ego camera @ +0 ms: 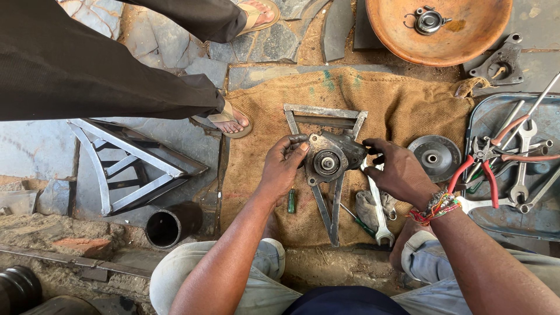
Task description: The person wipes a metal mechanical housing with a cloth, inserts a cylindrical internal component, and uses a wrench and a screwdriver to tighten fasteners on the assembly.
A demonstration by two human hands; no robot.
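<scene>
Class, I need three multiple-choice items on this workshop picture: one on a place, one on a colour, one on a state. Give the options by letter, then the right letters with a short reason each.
1. Where does the triangular metal frame lie?
A. on the burlap sack
B. inside the round pan
C. in the tool tray

2. What colour are the handles of the pliers in the tool tray?
A. blue
B. red
C. yellow

3. What are the two hands doing?
A. both resting on the knees
B. both gripping the round metal housing
C. one holding a spanner

Answers:
1 A: the frame rests flat on the burlap sack.
2 B: the curved handles are red.
3 B: the left hand and right hand clasp the round metal housing from either side.
</scene>
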